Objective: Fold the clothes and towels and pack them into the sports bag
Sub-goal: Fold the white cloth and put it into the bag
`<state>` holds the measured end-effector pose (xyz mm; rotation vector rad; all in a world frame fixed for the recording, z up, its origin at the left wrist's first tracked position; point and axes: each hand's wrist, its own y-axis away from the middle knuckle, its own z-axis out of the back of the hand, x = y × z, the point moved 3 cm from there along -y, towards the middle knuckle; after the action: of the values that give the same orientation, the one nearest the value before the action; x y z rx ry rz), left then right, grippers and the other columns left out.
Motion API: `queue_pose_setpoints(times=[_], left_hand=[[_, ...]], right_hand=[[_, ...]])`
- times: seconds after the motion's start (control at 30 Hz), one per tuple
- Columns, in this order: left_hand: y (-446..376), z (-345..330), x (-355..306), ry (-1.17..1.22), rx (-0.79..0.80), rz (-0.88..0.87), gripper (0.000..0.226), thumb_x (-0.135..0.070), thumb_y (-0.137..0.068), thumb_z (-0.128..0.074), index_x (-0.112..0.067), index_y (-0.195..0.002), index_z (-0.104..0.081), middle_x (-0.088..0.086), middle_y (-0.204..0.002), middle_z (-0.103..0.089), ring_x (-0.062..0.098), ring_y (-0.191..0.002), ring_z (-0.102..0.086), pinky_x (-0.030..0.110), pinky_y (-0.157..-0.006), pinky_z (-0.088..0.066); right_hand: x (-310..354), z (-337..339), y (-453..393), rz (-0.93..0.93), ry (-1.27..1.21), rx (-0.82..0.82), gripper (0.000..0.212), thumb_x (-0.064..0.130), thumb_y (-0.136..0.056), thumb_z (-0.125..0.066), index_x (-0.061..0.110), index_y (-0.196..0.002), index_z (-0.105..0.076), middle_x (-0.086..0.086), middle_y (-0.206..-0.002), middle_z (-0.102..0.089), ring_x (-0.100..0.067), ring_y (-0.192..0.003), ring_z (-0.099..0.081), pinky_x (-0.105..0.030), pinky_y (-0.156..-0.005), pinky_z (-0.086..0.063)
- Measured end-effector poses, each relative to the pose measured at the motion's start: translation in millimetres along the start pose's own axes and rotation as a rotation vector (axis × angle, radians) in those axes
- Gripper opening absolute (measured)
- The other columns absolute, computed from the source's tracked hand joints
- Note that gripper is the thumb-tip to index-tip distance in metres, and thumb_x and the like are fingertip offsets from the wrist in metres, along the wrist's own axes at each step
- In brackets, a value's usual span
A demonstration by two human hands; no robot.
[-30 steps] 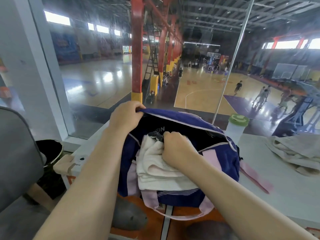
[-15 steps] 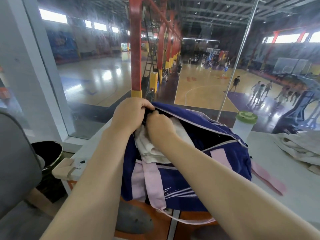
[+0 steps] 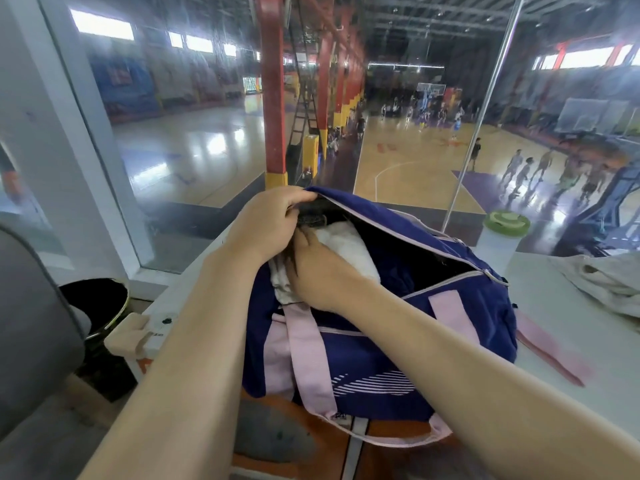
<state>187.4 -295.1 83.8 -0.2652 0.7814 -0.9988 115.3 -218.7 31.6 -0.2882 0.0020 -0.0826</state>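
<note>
The bag [image 3: 415, 334] is matt navy woven cloth with pale pink webbing straps [image 3: 308, 355], and the towel [image 3: 349, 251] inside it looks soft, white and fluffy. The table [image 3: 568, 334] is smooth matt white, bearing a crumpled beige cloth [image 3: 602, 282] and a translucent plastic bottle [image 3: 498, 240] with a green lid.

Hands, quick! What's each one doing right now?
Left hand: closed, gripping the top edge of the blue sports bag.
Right hand: inside the bag, pressing on the white towel; grip cannot be told.
</note>
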Motion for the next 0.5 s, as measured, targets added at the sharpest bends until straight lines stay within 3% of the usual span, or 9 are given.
queue_pose_setpoints(times=[0.13, 0.23, 0.4, 0.5], left_hand=[[2.6, 4.5, -0.6, 0.020, 0.043, 0.010, 0.046, -0.002, -0.095, -0.047, -0.025, -0.134, -0.059, -0.007, -0.138, -0.056, 0.011, -0.127, -0.050, 0.023, -0.104, -0.035], [2.7, 5.5, 1.2, 0.023, 0.066, 0.009, 0.048, -0.002, -0.095, -0.046, -0.028, -0.133, -0.059, -0.009, -0.138, -0.056, 0.010, -0.127, -0.050, 0.023, -0.104, -0.036], [0.0, 5.4, 8.7, 0.049, 0.096, 0.010, 0.051, 0.000, -0.092, -0.045, -0.030, -0.129, -0.062, -0.010, -0.136, -0.059, 0.009, -0.126, -0.051, 0.033, -0.108, -0.041], [-0.3, 3.6, 10.7, 0.056, 0.099, 0.015, 0.051, 0.000, -0.092, -0.045, -0.030, -0.129, -0.063, -0.009, -0.136, -0.058, 0.009, -0.127, -0.050, 0.034, -0.110, -0.040]], right_hand=[[-12.9, -6.6, 20.8, 0.042, -0.108, 0.168, 0.062, 0.041, -0.101, -0.032, 0.022, -0.156, -0.013, -0.014, -0.162, -0.013, -0.026, -0.149, -0.015, -0.045, -0.120, -0.014], [-14.9, -6.2, 19.0, 0.091, -0.065, 0.243, 0.072, 0.055, -0.095, -0.039, 0.034, -0.155, -0.006, -0.013, -0.164, -0.002, -0.025, -0.150, -0.007, -0.047, -0.121, -0.006], [-10.0, -10.5, 2.5, 0.107, 0.009, 0.144, 0.065, 0.053, -0.099, -0.033, 0.027, -0.155, -0.014, -0.014, -0.161, -0.016, -0.029, -0.146, -0.019, -0.050, -0.118, -0.015], [-4.7, -14.6, -12.7, 0.026, -0.025, 0.056, 0.058, 0.048, -0.100, -0.032, 0.017, -0.150, -0.029, -0.013, -0.153, -0.033, -0.029, -0.140, -0.032, -0.049, -0.115, -0.023]])
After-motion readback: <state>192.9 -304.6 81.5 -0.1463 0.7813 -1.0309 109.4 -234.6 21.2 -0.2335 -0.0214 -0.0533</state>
